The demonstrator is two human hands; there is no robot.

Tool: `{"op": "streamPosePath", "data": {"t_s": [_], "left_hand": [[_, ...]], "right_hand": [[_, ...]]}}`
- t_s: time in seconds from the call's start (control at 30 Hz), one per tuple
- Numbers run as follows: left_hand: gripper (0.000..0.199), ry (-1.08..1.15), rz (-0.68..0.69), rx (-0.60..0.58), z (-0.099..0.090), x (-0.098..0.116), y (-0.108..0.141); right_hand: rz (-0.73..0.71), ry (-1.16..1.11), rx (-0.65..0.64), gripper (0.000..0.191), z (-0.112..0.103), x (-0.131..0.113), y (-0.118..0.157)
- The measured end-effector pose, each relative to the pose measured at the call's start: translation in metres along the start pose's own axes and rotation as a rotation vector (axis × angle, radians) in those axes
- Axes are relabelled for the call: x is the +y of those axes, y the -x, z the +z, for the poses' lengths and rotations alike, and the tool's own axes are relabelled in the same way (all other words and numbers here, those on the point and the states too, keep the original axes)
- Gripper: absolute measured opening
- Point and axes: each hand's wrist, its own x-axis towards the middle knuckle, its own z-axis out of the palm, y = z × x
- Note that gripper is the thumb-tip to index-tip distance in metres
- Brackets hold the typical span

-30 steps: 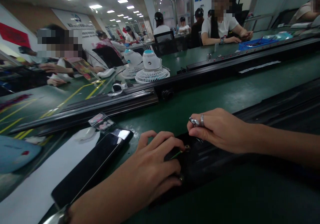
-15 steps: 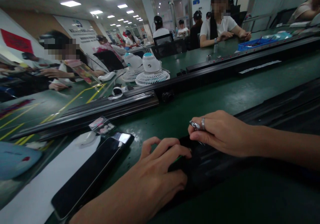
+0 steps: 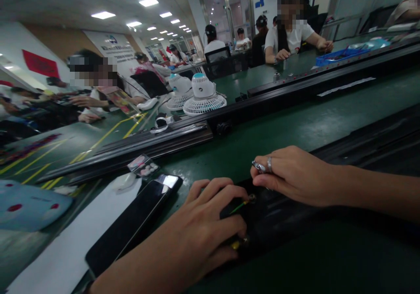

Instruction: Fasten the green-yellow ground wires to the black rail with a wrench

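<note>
My left hand (image 3: 200,224) rests over the near end of a black rail (image 3: 295,217), fingers bent and spread around a small dark piece with green and yellow parts. A small metal fitting (image 3: 251,198) shows by its index fingertip. To the right and slightly higher, my right hand (image 3: 295,176) is closed in a pinch above the rail, a ring on one finger. A small silvery metal object (image 3: 259,166) sticks out at its fingertips; its shape is hard to make out.
A black phone (image 3: 131,224) lies on white paper (image 3: 62,246) at the left, near a small clear packet (image 3: 143,166). Long dark rails (image 3: 269,103) cross the table. Beyond stand white fans (image 3: 204,97) and a blue tray (image 3: 343,57); people sit farther back.
The view has shifted slightly, so the scene sits further right. The fingers of my left hand have spread a little, showing more of the green and yellow parts. My right hand stays pinched.
</note>
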Motion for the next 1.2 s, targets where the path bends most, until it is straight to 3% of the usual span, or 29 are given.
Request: {"op": "streamPosePath", "data": {"t_s": [0.2, 0.4, 0.6, 0.77, 1.03, 1.2], "left_hand": [[0.020, -0.006, 0.000, -0.038, -0.002, -0.001, 0.003], [0.007, -0.013, -0.004, -0.006, 0.005, -0.001, -0.001], [0.007, -0.022, -0.013, 0.039, 0.010, 0.004, -0.004], [0.018, 0.057, 0.015, 0.027, 0.006, 0.006, -0.004], [0.005, 0.016, -0.022, 0.063, 0.008, 0.002, -0.003], [0.022, 0.062, 0.024, -0.008, 0.005, 0.004, -0.001]], "right_hand": [[-0.021, 0.003, 0.017, 0.039, 0.001, 0.001, 0.001], [-0.002, 0.012, 0.005, 0.038, 0.001, 0.001, 0.001], [-0.029, 0.022, 0.014, 0.038, 0.001, 0.000, 0.001], [-0.033, 0.033, 0.027, 0.037, 0.001, 0.000, 0.002], [-0.030, 0.035, 0.020, 0.037, 0.001, 0.001, 0.002], [-0.032, 0.050, 0.011, 0.038, 0.001, 0.000, 0.002]]}}
